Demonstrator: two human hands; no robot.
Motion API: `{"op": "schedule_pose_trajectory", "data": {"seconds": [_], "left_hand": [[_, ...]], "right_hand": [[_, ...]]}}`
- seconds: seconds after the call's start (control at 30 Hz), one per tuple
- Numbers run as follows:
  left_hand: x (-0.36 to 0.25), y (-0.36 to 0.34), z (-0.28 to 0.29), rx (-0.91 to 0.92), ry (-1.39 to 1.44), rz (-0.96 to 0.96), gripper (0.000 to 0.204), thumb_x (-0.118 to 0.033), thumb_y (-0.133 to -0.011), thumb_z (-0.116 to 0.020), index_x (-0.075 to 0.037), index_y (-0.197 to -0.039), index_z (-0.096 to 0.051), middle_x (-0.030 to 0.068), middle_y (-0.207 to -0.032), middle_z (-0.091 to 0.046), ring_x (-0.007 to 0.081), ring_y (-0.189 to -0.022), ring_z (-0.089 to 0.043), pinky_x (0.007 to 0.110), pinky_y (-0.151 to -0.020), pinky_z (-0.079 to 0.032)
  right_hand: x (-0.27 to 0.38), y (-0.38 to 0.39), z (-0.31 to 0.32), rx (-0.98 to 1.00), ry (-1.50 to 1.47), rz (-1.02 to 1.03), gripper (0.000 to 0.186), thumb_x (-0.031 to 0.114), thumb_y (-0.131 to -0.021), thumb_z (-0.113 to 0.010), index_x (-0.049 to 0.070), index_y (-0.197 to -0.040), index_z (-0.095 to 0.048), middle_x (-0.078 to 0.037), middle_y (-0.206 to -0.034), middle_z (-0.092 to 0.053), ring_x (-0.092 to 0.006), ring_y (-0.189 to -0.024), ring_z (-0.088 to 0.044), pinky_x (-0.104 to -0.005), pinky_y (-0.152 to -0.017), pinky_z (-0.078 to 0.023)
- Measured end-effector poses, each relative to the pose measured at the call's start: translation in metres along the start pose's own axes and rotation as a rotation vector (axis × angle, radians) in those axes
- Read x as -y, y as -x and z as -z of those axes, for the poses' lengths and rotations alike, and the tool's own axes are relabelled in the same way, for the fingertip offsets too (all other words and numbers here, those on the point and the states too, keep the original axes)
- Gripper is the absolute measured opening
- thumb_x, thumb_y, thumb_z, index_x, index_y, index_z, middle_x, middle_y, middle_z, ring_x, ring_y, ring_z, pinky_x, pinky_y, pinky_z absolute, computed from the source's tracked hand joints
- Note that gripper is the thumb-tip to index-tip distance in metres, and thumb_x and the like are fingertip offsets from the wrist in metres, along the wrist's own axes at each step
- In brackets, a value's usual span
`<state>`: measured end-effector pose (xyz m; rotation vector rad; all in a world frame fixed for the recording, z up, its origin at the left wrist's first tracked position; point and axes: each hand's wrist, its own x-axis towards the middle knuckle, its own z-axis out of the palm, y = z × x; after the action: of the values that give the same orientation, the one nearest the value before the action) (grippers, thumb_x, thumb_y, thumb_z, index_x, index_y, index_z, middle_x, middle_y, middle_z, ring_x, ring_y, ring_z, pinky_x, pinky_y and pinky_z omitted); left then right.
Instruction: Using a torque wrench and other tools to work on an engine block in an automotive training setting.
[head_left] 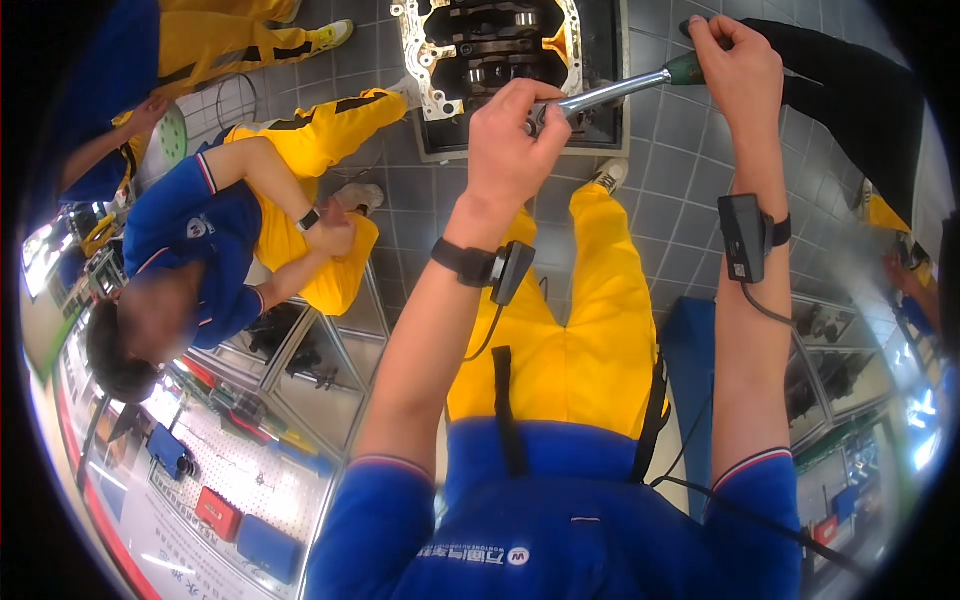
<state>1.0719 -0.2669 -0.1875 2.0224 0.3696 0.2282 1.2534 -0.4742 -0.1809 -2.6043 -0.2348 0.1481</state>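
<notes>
Both my hands are on a torque wrench (622,91) with a long chrome shaft and a green grip, held slantwise in front of the near right corner of an engine block (432,70). My left hand (515,135) is closed round the head end, and its fingers hide most of the head. At the other end my right hand (738,75) has its fingers curled on the green grip. The block's open side faces up, with a crankshaft (497,47) lying inside. Whether the wrench touches the block is hidden by my left hand.
A grey-rimmed tray (625,125) carries the block. On the left a seated co-worker (215,215) in blue and yellow has a foot near the tray. Another person's dark-clad leg (850,90) reaches in at right. Tool racks (230,440) stand at lower left.
</notes>
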Motion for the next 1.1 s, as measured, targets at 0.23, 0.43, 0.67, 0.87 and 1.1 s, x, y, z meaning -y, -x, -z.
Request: {"op": "schedule_pose_trajectory", "data": {"seconds": [0.23, 0.43, 0.67, 0.87, 1.1], "left_hand": [[-0.003, 0.009, -0.006, -0.030, 0.347, 0.385, 0.018, -0.009, -0.098, -0.058, -0.001, -0.103, -0.073, -0.0003, -0.083, -0.068, 0.0048, -0.069, -0.053, 0.022, -0.064, -0.042], [-0.004, 0.009, -0.006, -0.074, 0.579, 0.459, 0.017, -0.010, -0.097, -0.061, -0.001, -0.104, -0.073, -0.0017, -0.091, -0.067, 0.0040, -0.080, -0.054, 0.020, -0.073, -0.041], [-0.003, 0.004, 0.005, 0.049, 0.522, 0.501, 0.017, -0.009, -0.090, -0.070, -0.001, -0.105, -0.073, 0.0014, -0.094, -0.069, 0.0069, -0.085, -0.060, 0.023, -0.077, -0.048], [0.006, -0.001, 0.013, 0.184, 0.537, 0.459, 0.021, -0.009, -0.090, -0.072, -0.002, -0.110, -0.072, 0.0026, -0.099, -0.071, 0.0094, -0.092, -0.064, 0.024, -0.083, -0.049], [0.006, -0.010, 0.023, 0.464, 0.289, 0.444, 0.027, -0.016, -0.093, -0.070, -0.001, -0.115, -0.070, 0.0034, -0.097, -0.074, 0.0090, -0.091, -0.065, 0.027, -0.085, -0.050]], "right_hand": [[0.008, 0.004, -0.002, -0.078, -0.086, -0.075, 0.038, 0.046, -0.091, -0.068, 0.009, -0.095, -0.075, -0.005, -0.077, -0.071, -0.0192, -0.070, -0.067, -0.0311, -0.070, -0.051], [0.008, 0.001, -0.009, -0.136, -0.121, -0.114, 0.037, 0.043, -0.089, -0.071, 0.008, -0.099, -0.076, -0.004, -0.083, -0.074, -0.0158, -0.077, -0.069, -0.0296, -0.074, -0.052], [0.006, 0.005, -0.017, -0.174, -0.144, -0.060, 0.039, 0.044, -0.088, -0.072, 0.007, -0.101, -0.076, -0.005, -0.083, -0.074, -0.0169, -0.078, -0.069, -0.0298, -0.076, -0.052], [0.004, -0.005, -0.011, -0.021, -0.029, -0.002, 0.040, 0.045, -0.088, -0.072, 0.008, -0.101, -0.076, -0.005, -0.082, -0.073, -0.0173, -0.077, -0.069, -0.0307, -0.076, -0.052], [0.018, -0.026, -0.021, -0.094, -0.041, 0.088, 0.037, 0.042, -0.089, -0.072, 0.006, -0.097, -0.076, -0.010, -0.084, -0.075, -0.0267, -0.083, -0.073, -0.0355, -0.077, -0.054]]}}
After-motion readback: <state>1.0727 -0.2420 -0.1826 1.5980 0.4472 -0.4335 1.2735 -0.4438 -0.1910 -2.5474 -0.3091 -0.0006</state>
